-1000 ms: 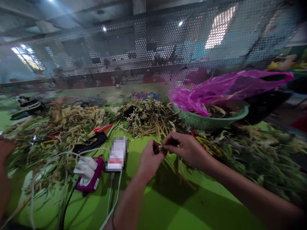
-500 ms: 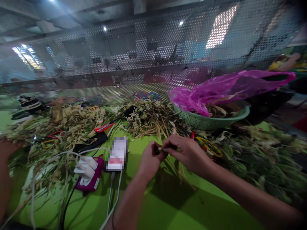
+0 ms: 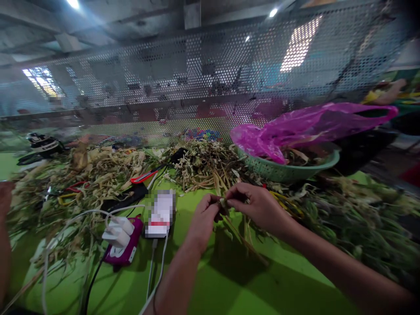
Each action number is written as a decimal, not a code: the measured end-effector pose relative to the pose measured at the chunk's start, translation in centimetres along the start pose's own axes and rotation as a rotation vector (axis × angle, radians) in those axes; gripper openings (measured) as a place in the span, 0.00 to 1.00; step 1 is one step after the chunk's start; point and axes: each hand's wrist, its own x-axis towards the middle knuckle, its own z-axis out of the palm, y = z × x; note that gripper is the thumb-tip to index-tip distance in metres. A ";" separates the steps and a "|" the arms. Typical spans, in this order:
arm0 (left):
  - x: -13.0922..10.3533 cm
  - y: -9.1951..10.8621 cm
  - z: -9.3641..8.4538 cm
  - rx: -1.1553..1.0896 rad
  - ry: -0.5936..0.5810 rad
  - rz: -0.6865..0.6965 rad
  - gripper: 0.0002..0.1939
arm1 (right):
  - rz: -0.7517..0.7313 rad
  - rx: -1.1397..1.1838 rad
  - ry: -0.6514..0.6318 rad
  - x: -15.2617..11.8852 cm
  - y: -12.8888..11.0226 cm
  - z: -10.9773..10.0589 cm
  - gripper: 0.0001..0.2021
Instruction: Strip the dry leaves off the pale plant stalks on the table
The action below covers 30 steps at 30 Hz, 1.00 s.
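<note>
My left hand [image 3: 204, 221] and my right hand [image 3: 254, 202] meet over the green table [image 3: 229, 297]. Between their fingertips is a small pale-green piece of dried plant [image 3: 223, 202], pinched from both sides. Thin dry stems [image 3: 241, 238] slant down to the right just below the hands; whether they join the held piece I cannot tell. Behind my fingers lies a heap of dried plants [image 3: 203, 162]. To the left of my left hand is a phone [image 3: 160, 212] with a cable plugged in, its screen blurred.
A purple power strip [image 3: 136, 232] holds white chargers [image 3: 118, 231]. Beyond it lie a red utility knife [image 3: 144, 176] and dried stalks [image 3: 108, 164]. A green basket [image 3: 285, 173] carries a magenta plastic bag [image 3: 295, 131]. Greener plants [image 3: 354, 218] cover the right. Another person's arm [image 3: 5, 236] shows at left.
More of the plant piece now shows between my fingertips, and my right fingers have shifted slightly on it. The other person's hand has drawn back toward the left edge.
</note>
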 end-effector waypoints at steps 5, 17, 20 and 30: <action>0.0 0.3 0.2 0.019 0.041 -0.029 0.04 | 0.037 0.058 -0.035 0.1 0.4 0.0 0.04; 0.3 0.0 -0.2 0.038 0.008 0.001 0.09 | -0.066 -0.099 0.002 -0.1 -0.3 -0.3 0.05; 0.2 0.1 -0.2 0.082 0.007 0.012 0.08 | -0.105 -0.096 0.026 -0.3 -0.5 -0.2 0.05; 0.2 -0.1 -0.4 0.129 0.052 0.033 0.07 | -0.134 -0.092 0.060 -0.4 -0.2 0.2 0.05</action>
